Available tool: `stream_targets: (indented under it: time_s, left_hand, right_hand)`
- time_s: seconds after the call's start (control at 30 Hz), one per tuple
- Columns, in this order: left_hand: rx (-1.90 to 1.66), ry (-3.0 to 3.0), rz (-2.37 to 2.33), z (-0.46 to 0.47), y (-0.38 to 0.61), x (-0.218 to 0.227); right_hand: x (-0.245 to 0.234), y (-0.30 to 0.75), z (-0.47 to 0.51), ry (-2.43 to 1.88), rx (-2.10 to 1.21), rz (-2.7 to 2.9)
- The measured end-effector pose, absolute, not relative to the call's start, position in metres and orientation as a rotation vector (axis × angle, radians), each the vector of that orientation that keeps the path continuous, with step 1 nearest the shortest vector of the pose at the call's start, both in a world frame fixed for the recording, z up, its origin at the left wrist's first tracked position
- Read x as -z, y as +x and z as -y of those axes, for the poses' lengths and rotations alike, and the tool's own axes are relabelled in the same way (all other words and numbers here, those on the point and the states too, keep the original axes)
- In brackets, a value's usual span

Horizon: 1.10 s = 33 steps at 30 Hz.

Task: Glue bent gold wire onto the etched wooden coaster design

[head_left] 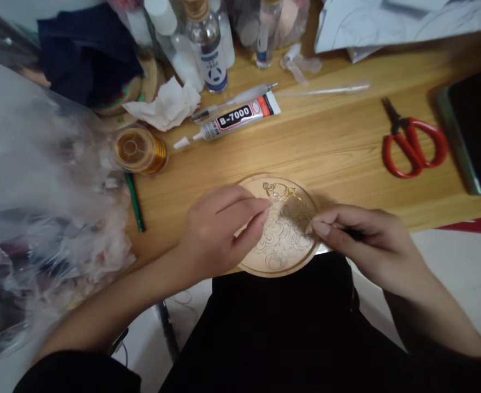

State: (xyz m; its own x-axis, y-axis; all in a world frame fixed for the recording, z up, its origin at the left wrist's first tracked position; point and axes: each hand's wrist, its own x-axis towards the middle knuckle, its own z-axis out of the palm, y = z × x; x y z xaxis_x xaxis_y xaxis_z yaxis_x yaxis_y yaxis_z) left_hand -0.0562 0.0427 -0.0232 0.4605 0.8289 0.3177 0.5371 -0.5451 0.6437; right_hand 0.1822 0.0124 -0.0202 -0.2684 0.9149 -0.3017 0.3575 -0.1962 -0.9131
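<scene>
A round wooden disc [291, 256] with a raised rim lies at the table's front edge, above my lap. Fine line drawing covers its face, and gold wire [279, 192] follows part of the lines near the top. My left hand [227, 232] is over the disc's left side, thumb and forefinger pinched close to the drawing. At the right rim, my right hand [358, 234] also has its thumb and forefinger pressed together. Whatever either pinch holds is too fine to make out.
Behind lie a B-7000 glue tube [238, 116], a pen [240, 98], crumpled tissue [166, 103] and a glass bottle [209, 54]. A spool of gold wire [140, 150] stands left, near plastic bags [39, 191]. Red-handled scissors [414, 142] and a dark device [475, 131] lie right.
</scene>
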Motion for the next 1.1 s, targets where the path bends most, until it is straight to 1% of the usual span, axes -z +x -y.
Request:
stream_targets:
  time_s: [0.17,0.23,0.3,0.37,0.43,0.63,0.73,0.9,1.0,1.1]
  left_hand:
    - [-0.749,1.335,-1.099,-0.027,-0.026,0.01]
    - [-0.769,1.115,-1.084,-0.023,-0.012,0.011]
    - [-0.844,1.023,-1.072,-0.02,-0.002,0.014]
    - [-0.928,1.004,-1.074,-0.017,0.004,0.016]
    - [-0.972,1.045,-1.122,-0.015,0.007,0.016]
    - [-1.013,1.24,-1.348,-0.013,0.001,0.016]
    - [-1.097,1.242,-1.401,-0.018,-0.001,0.017]
    - [-1.147,1.438,-1.338,-0.035,0.009,0.015]
    - [-1.077,1.578,-1.261,-0.044,0.016,0.014]
    - [-0.975,1.676,-1.239,-0.045,0.017,0.014]
  right_hand:
    - [0.013,0.177,-0.011,-1.33,-1.539,1.472]
    - [0.011,0.174,-0.009,-1.253,-1.568,1.448]
    - [0.01,0.172,-0.006,-1.195,-1.594,1.445]
    - [0.011,0.17,-0.002,-1.172,-1.585,1.459]
    - [0.014,0.167,0.002,-1.192,-1.481,1.507]
    - [0.028,0.166,0.018,-1.174,-0.826,1.895]
    - [0.03,0.173,0.023,-1.187,-0.616,1.916]
    - [0.018,0.2,0.009,-1.2,-0.513,1.982]
    - [0.012,0.22,-0.009,-1.212,-0.437,1.997]
    - [0.007,0.241,-0.022,-1.249,-0.463,2.008]
